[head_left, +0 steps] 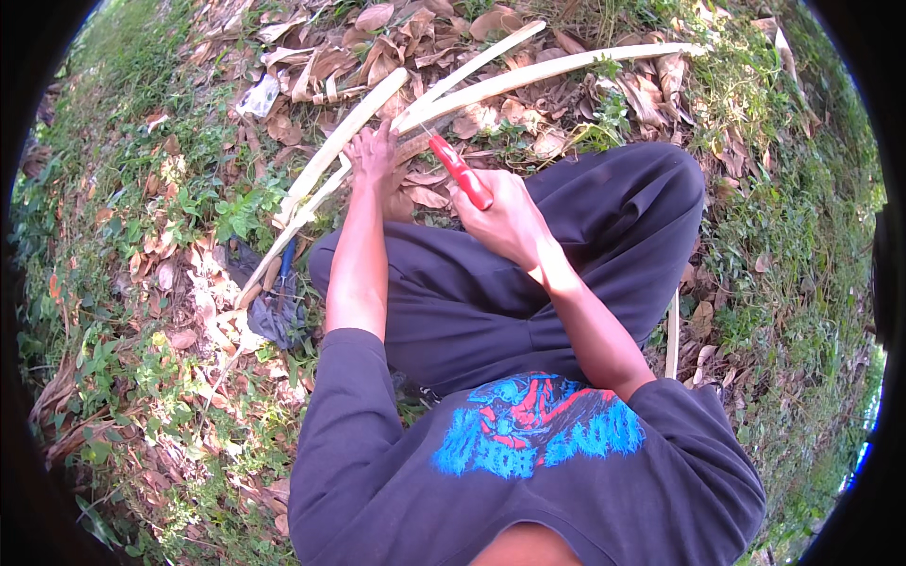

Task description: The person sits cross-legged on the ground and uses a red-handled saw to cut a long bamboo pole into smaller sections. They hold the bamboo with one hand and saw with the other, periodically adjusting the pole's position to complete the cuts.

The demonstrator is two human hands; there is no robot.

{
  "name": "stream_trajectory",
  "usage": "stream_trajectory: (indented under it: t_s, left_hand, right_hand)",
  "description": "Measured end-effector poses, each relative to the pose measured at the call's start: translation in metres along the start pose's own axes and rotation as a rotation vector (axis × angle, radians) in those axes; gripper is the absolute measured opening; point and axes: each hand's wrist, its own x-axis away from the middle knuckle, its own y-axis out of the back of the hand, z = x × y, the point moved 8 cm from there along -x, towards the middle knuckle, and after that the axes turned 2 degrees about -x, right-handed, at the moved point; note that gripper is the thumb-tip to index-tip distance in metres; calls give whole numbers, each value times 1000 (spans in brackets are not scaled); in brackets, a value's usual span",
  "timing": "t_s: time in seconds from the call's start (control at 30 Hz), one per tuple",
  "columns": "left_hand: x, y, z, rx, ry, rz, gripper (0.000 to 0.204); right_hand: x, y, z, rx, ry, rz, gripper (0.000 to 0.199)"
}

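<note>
Just beyond the knees, the left hand (371,153) pins pale split stalks (528,75) running lower-left to upper-right over the leafy ground (189,189), while the right hand (505,219) grips a red-handled knife (461,172) pointing at them.

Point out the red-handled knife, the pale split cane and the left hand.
red-handled knife (461,173), head view, on the middle of the red handle above the gripping right hand.
pale split cane (557,66), head view, on the upper strip running to the right.
left hand (373,156), head view, on the back of the hand.

Red knife handle (461,173), pale cream split stalks (528,77), dark trousers (585,226) (navy-black), brown leaves (311,66)
</note>
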Motion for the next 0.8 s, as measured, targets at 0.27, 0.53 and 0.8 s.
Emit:
stream_trajectory:
  t_s: [0.27,0.53,0.8]
  left_hand:
    - [-5,1,-3,56,1,4,44]
    - [2,0,-1,89,25,-15,43]
    - [-4,4,-3,72,31,44,46]
  right_hand:
    - [-55,-7,-8,-50,25,-67,29]
    - [11,3,11,-21,31,-43,29]
    - [-46,-3,-11,-16,41,-51,28]
